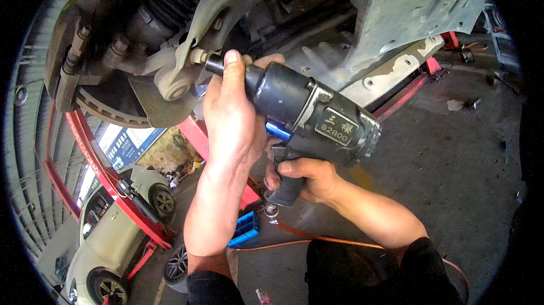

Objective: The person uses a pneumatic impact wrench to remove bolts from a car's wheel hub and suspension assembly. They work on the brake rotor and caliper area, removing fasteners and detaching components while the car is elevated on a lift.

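A black air impact wrench (289,98) is held up under a raised car, its nose tilted up to the left. My right hand (317,177) wraps round its pistol grip. Up front, my left hand (231,109) is closed round the nose, thumb lying along the dark socket (214,64). The socket's tip is at a pale bolt head (198,55) on the metal suspension arm (212,7); whether it is seated over the bolt I cannot tell. Just below is a round bushing end (173,83). My left hand's fingertips are partly hidden behind the tool.
A brake disc (107,113) hangs at the left. An orange air hose (334,241) runs across the floor beneath my arms. Below are a blue tray (245,228) and a loose wheel (177,265). Red lift post (99,166) and white car (107,220) stand further left.
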`<action>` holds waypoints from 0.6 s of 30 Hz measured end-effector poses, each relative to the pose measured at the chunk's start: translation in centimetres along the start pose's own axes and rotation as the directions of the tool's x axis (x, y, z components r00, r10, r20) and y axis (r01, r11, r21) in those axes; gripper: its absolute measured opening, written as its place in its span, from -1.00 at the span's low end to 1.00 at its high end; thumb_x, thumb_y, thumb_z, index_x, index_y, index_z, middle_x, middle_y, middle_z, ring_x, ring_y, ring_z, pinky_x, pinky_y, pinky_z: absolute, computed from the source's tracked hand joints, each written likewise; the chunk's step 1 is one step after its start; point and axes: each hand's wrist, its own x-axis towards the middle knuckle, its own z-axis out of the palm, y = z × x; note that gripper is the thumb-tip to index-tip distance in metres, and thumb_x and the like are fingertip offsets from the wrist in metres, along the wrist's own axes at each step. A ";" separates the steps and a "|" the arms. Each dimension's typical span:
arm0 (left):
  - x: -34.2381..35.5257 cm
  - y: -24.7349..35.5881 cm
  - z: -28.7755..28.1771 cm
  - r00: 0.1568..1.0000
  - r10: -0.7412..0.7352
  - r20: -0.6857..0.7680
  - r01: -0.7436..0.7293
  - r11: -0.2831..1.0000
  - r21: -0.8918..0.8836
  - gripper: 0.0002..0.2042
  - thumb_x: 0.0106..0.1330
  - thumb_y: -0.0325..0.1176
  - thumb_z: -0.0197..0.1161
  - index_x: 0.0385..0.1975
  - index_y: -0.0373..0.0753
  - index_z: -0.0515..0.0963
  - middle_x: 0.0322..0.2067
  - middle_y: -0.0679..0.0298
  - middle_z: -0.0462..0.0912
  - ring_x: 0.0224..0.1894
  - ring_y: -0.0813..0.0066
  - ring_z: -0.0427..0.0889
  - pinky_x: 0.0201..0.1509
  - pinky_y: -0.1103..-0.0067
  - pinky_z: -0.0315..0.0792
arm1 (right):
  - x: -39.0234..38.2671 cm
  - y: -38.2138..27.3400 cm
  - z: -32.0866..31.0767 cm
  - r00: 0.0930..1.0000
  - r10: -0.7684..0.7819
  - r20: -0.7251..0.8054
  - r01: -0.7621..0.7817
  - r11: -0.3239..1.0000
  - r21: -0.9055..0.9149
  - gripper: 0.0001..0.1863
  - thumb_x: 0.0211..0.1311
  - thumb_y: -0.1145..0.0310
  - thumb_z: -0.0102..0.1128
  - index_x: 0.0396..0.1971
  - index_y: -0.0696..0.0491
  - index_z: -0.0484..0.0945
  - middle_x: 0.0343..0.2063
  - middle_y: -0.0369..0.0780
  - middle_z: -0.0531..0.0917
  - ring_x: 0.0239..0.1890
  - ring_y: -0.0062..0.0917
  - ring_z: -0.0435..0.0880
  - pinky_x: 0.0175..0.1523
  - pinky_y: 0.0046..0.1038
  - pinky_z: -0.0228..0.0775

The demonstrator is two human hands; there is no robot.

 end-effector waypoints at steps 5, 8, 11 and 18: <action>0.9 0.3 -0.4 0.994 0.107 -0.002 -0.107 0.994 0.026 -0.67 0.43 -0.17 -0.09 -0.20 -0.40 0.31 -0.26 -0.15 0.58 -0.31 0.24 0.61 -0.18 0.42 0.52 | 1.4 -0.2 0.2 0.997 0.021 0.074 -0.028 0.996 0.086 -0.57 -0.11 0.35 0.18 -0.17 0.18 0.41 -0.54 -0.13 0.53 -0.49 -0.38 0.53 -0.25 -0.33 0.34; 1.5 0.6 -0.7 0.992 0.119 0.040 -0.117 0.992 -0.038 -0.69 0.41 -0.19 -0.04 -0.22 -0.39 0.32 -0.26 -0.15 0.58 -0.32 0.27 0.62 -0.21 0.44 0.55 | 1.7 -1.0 0.7 0.996 0.030 0.080 -0.035 0.997 0.070 -0.55 -0.14 0.34 0.20 -0.16 0.18 0.41 -0.56 -0.14 0.51 -0.49 -0.38 0.53 -0.25 -0.33 0.34; 2.4 0.5 -1.6 0.982 0.114 0.152 -0.087 0.980 -0.178 -0.70 0.39 -0.18 -0.03 -0.29 -0.37 0.34 -0.24 -0.15 0.58 -0.27 0.19 0.62 -0.18 0.39 0.55 | 1.0 -1.9 1.6 0.995 0.087 0.047 -0.090 0.993 0.075 -0.55 -0.16 0.36 0.21 -0.17 0.17 0.40 -0.52 -0.16 0.51 -0.50 -0.39 0.52 -0.26 -0.33 0.34; 1.8 0.6 0.2 0.998 0.056 -0.003 -0.056 0.998 0.001 -0.54 0.40 -0.15 -0.12 -0.30 -0.56 0.49 -0.39 -0.06 0.62 -0.45 0.35 0.60 -0.31 0.50 0.53 | 0.8 -1.9 1.5 0.995 0.082 0.061 -0.089 0.990 0.112 -0.67 -0.17 0.40 0.22 -0.31 0.11 0.40 -0.50 -0.21 0.46 -0.55 -0.43 0.46 -0.30 -0.32 0.32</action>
